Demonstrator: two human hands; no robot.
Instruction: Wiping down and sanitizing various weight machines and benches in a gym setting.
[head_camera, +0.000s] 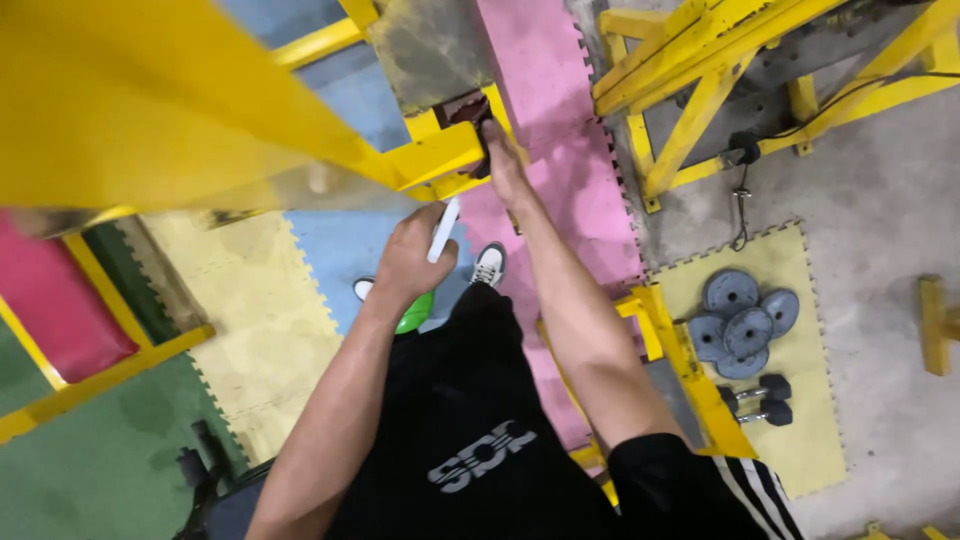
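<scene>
1. Nearest the camera – black shorts (470, 450) with a grey print, and a black sleeve with white stripes (745, 495) at lower right
2. Left hand (408, 262) closed in a fist round a white stick-like object (443, 230) that pokes up out of the fist; just under the hand a green bottle (415, 312) shows partly, whether it is held I cannot tell
3. Below the hands, white shoes (489, 265) stand on blue and pink foam floor mats (560, 90)
4. Right hand (503, 160) reaches further up, fingers pressed onto a dark reddish pad (468, 108) at the end of the yellow metal frame (440, 160) – hand fairly flat, gripping nothing that I can see
5. Big yellow beam (150, 100) runs across upper left
6. To the right, grey weight plates (745, 320) and two dumbbells (757, 398) lie on a yellow mat (800, 440)
7. Farthest, another yellow frame (700, 60) on the grey concrete floor (880, 200)
</scene>
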